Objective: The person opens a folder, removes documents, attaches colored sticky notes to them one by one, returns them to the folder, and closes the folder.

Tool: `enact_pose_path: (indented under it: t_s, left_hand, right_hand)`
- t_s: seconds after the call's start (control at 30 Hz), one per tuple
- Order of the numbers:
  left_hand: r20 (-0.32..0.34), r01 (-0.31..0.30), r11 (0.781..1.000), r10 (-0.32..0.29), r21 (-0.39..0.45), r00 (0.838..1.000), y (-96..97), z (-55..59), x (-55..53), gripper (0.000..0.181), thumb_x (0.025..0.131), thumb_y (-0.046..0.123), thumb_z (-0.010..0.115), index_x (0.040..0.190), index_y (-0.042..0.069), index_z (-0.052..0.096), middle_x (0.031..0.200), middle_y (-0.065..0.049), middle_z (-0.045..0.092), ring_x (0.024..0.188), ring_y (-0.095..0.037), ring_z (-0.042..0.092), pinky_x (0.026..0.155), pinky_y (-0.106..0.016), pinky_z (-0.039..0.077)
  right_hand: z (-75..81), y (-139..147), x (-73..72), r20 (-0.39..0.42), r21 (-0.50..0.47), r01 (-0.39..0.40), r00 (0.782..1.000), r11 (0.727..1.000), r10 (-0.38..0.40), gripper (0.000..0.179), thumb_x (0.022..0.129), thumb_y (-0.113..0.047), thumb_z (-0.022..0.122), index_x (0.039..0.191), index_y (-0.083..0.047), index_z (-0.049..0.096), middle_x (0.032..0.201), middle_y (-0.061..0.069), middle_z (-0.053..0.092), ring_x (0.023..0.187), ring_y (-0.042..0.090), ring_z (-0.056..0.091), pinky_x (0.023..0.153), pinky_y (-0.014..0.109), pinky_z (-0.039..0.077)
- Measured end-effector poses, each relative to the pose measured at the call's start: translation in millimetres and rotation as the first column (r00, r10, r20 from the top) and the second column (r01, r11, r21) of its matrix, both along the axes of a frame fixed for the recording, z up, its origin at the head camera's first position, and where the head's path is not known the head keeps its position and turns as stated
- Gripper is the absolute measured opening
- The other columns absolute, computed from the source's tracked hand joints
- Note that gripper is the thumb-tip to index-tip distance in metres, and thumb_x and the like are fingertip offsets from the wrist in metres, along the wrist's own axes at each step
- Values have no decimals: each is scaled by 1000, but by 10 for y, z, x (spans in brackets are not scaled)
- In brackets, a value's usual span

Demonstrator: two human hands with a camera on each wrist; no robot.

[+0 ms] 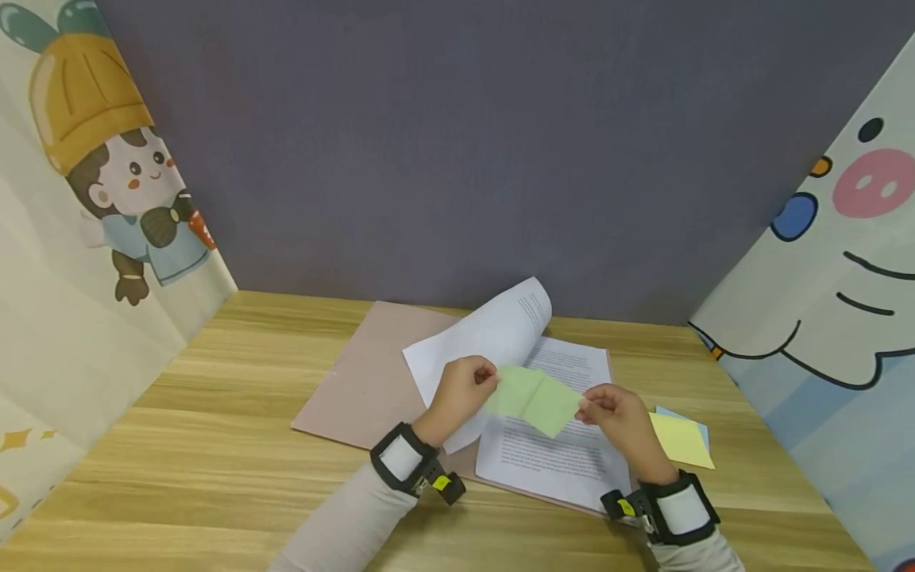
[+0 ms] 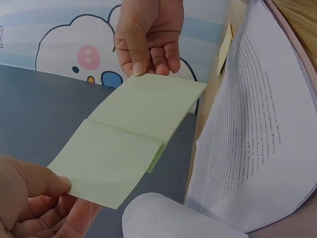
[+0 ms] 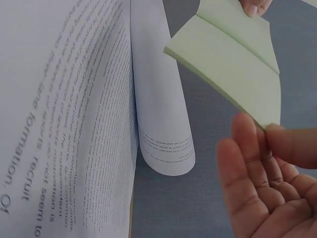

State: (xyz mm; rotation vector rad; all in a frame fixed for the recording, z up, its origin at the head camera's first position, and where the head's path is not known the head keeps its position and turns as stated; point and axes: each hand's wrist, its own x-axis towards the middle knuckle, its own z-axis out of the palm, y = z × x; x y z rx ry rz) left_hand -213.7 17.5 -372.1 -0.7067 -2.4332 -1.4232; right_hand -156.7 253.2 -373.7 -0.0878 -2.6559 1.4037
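Above the printed pages, my left hand (image 1: pixel 457 393) pinches the free edge of a pale green sticky note (image 1: pixel 513 389) between thumb and fingers. My right hand (image 1: pixel 620 419) pinches the far end of the green sticky note pad (image 1: pixel 557 403). In the left wrist view the note (image 2: pixel 104 161) is folded back from the pad (image 2: pixel 151 101), and the two meet along a crease. Seen from the right wrist, the pad's thick edge (image 3: pixel 213 82) shows several stacked sheets, with thumb and fingertips at its corner.
Beneath the hands lies an open pink folder (image 1: pixel 357 381) with printed sheets (image 1: pixel 557 453); one page (image 1: pixel 486 326) curls over to the left. Yellow sticky notes (image 1: pixel 682 439) with blue ones (image 1: pixel 702 429) underneath lie right of it on the wooden table (image 1: pixel 214 413). A grey panel (image 1: pixel 457 159) stands behind.
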Motion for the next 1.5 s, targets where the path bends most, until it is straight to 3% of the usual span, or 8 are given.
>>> enact_pose_path:
  t_s: [0.43, 0.73, 0.87, 0.97, 1.13, 1.27, 1.5]
  left_hand:
    - [22, -28, 1000, 28, -6, 999, 0, -28, -35, 5, 81, 3, 64, 78, -2, 65, 72, -10, 65, 65, -12, 58, 57, -15, 46]
    - [4, -32, 999, 32, 11, 999, -74, -17, -101, 4, 80, 0, 63, 78, -4, 64, 71, -11, 64, 62, -13, 59, 52, -15, 46]
    - [-14, -63, 998, 63, 15, 998, -104, -2, -127, 5, 80, -1, 62, 81, -4, 65, 72, -12, 65, 64, -16, 59, 54, -16, 46]
    - [-24, -89, 996, 89, 19, 996, -139, 1, -138, 5, 79, -1, 62, 82, -5, 65, 73, -12, 65, 65, -16, 59, 55, -17, 47]
    - [-17, -96, 995, 97, 21, 995, -171, 1, -132, 6, 79, -1, 62, 83, -5, 65, 73, -13, 65, 66, -17, 59, 56, -19, 48]
    - [-3, -89, 996, 89, 11, 996, -161, -10, -124, 7, 80, -1, 62, 84, -5, 65, 75, -13, 66, 67, -18, 60, 57, -19, 49]
    - [0, -86, 996, 86, 10, 996, -153, -25, -126, 7, 79, -2, 62, 84, -6, 65, 74, -13, 65, 67, -18, 60, 57, -19, 49]
  right_hand:
    - [-15, 115, -20, -10, -24, 35, 999, 999, -35, 13, 89, -1, 54, 95, 11, 56, 81, 15, 66, 70, 13, 65, 68, 30, 56]
    - [-6, 263, -34, -2, 12, 88, 996, 996, -88, 16, 90, -2, 52, 98, 11, 55, 80, 13, 66, 67, 9, 63, 68, 29, 56]
    - [5, 334, -42, 12, 42, 136, 991, 990, -137, 19, 91, -5, 52, 101, 11, 55, 83, 14, 65, 68, 10, 63, 66, 26, 55]
    - [-245, 591, -145, -26, 46, 179, 984, 983, -178, 23, 92, -14, 53, 103, 6, 56, 84, 13, 65, 68, 10, 64, 61, 19, 54]
    - [-807, 1093, -390, -120, 7, 205, 972, 979, -203, 30, 92, -28, 55, 103, -1, 57, 87, 12, 66, 70, 13, 67, 60, 19, 54]
    - [-925, 1204, -453, -126, -17, 212, 969, 977, -212, 34, 90, -34, 55, 104, -3, 57, 88, 11, 66, 73, 15, 67, 63, 23, 55]
    - [-877, 1271, -432, -121, -59, 264, 956, 963, -269, 37, 89, -35, 57, 104, -1, 57, 84, 9, 67, 70, 16, 67, 61, 22, 55]
